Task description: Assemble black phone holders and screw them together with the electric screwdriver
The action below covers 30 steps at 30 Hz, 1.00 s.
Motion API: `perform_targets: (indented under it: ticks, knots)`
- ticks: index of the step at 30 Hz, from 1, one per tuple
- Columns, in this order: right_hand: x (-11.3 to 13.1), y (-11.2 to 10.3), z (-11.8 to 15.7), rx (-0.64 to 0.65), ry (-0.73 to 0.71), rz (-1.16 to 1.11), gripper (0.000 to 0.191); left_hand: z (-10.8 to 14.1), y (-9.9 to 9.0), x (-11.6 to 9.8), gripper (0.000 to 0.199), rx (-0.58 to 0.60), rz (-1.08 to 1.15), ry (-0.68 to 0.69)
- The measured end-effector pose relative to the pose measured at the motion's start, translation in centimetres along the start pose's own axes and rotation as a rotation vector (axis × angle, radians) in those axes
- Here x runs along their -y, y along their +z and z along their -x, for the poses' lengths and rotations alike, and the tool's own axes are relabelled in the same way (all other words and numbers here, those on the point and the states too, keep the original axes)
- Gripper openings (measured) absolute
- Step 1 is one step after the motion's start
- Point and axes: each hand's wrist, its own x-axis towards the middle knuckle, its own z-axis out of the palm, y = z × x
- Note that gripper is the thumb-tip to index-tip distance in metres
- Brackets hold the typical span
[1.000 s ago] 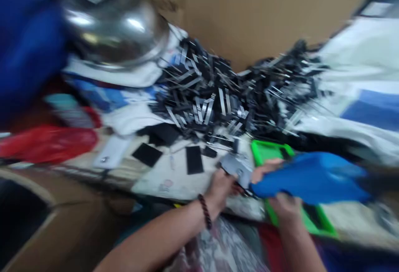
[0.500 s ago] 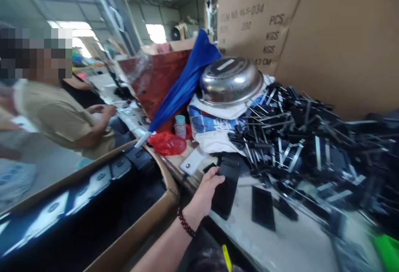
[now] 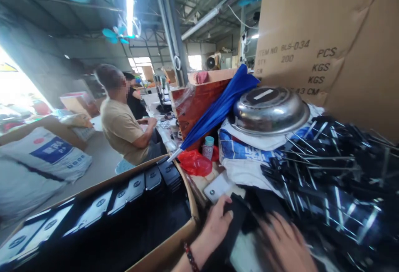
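My left hand (image 3: 217, 222), with a beaded bracelet at its wrist, is closed on the near edge of a flat black plastic panel (image 3: 237, 211) at the table's front edge. Just right of it my right hand (image 3: 285, 241) reaches in, palm down. Motion smears its fingers, so I cannot tell whether they grip anything. Another dark piece (image 3: 264, 200) lies beyond the hands, partly hidden. To the right is a heap of black parts with metal rods (image 3: 339, 180). A white phone-like slab (image 3: 217, 187) lies just past my left hand.
An open carton (image 3: 165, 243) at left holds stacked black panels (image 3: 135, 185). Behind the table are a steel basin (image 3: 271, 112) on a white-blue sack (image 3: 241, 149), a closed blue umbrella (image 3: 215, 110), a red bag (image 3: 196, 163) and a large carton (image 3: 293, 18). A co-worker (image 3: 124, 118) sits at left.
My right hand has come into view beside the black panel, which my left hand still holds. The camera has tilted up and turned left, showing more of the hall and the carton.
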Motion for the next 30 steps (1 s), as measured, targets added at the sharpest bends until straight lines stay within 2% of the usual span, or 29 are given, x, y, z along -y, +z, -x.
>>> perform_targets:
  ticks: [2,4,7,11,16,18,20,23,26,30]
  knots:
    - [1.0,1.2,-1.2,0.258,0.005,0.098,0.047,0.2,-0.4,-0.3,0.025,0.022,-0.091,0.045]
    - [1.6,1.9,-2.3,0.452,0.049,0.086,0.043,0.2,-0.6,-0.4,0.023,0.061,-0.178,0.087]
    - [1.3,1.6,-3.1,0.564,0.132,0.093,0.037,0.2,-0.3,-0.4,0.035,0.170,-0.320,0.084]
    - [0.4,0.3,-2.7,0.603,0.145,0.116,0.039,-0.1,0.3,-0.7,0.049,0.291,-0.512,0.094]
    - [1.4,0.1,-2.9,0.604,0.234,0.091,0.024,-0.7,0.1,-1.0,0.059,0.314,-0.682,0.107]
    - [2.3,0.5,-3.1,0.579,0.244,0.065,0.037,-0.6,0.1,-0.7,0.068,0.336,-0.738,0.118]
    - [3.0,1.0,-3.4,0.557,0.247,0.056,0.054,-0.3,0.3,-0.2,0.069,0.339,-0.805,0.126]
    - [3.6,1.2,-4.0,0.539,0.271,0.072,0.053,0.0,0.4,0.3,0.058,0.285,-0.883,0.171]
    - [3.8,0.0,-4.6,0.528,0.310,0.076,0.053,0.0,0.3,0.5,0.055,0.223,-0.884,0.221]
    - [3.4,-3.5,-3.5,0.472,0.421,0.126,0.044,-0.7,0.7,1.1,0.055,0.183,-0.865,0.295]
